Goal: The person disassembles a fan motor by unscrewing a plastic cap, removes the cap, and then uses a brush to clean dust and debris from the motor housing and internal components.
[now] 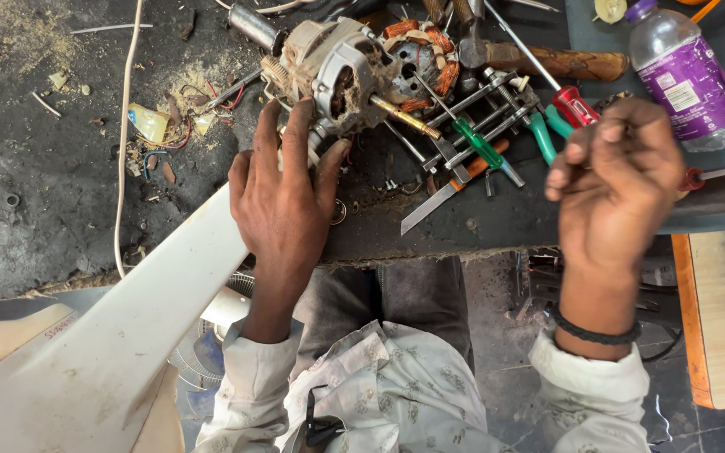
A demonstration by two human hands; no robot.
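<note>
- Landmark: the fan motor (337, 71), which lies on the dark workbench (52, 193) near its top middle.
- Left of the motor lie a white cord (125, 143) and a litter of wire scraps (165, 126); below and left of it a white fan blade (119, 335) slants off the bench edge.
- The left hand (283, 197) rests just below the motor, fingers spread, their tips touching its housing; it pinches nothing.
- The motor looks partly stripped: copper windings (421, 59) show bare at its right end, so I judge the opening-up done and the inner work still left.
- Its shaft (404, 117) points down and to the right, the long axis running from upper left to lower right.
- Right of the motor lie a green-handled screwdriver (476, 143) and a red-handled one (572, 105).
- Farther right, the right hand (618, 180) hovers loosely curled; whether it pinches anything I cannot tell.
- A plastic bottle (685, 71) lies beyond it.
</note>
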